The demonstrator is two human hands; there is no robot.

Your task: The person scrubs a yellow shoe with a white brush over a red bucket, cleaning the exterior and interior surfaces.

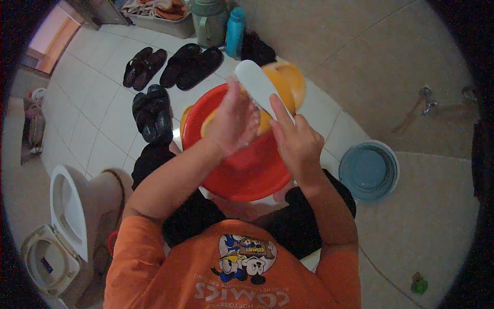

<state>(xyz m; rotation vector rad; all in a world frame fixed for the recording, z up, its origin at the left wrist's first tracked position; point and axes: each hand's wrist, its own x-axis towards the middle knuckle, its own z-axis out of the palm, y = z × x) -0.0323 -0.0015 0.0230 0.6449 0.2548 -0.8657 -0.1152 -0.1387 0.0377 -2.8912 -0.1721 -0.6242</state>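
My right hand [301, 147] grips the handle of a white scrub brush [257, 82], its index finger stretched along the back. The brush slants up to the left, its broad smooth back showing and its underside mostly hidden. My left hand [239, 121] is up against the underside of the brush, thumb raised and fingers apart, slightly blurred. Both hands are above a red basin [247, 177] between my legs. Inside it lies something yellow [265, 123], partly covered by my hands. A rounded yellow plastic thing [294, 85] shows behind the basin's far rim.
On the right stands a blue-grey bucket [369, 172], below a wall tap [428, 105]. Black slippers [144, 67] lie on the tiles ahead, near a blue bottle [235, 33], a grey-green jug [209, 26] and a tub of cloths [159, 23]. A toilet [69, 206] is at left.
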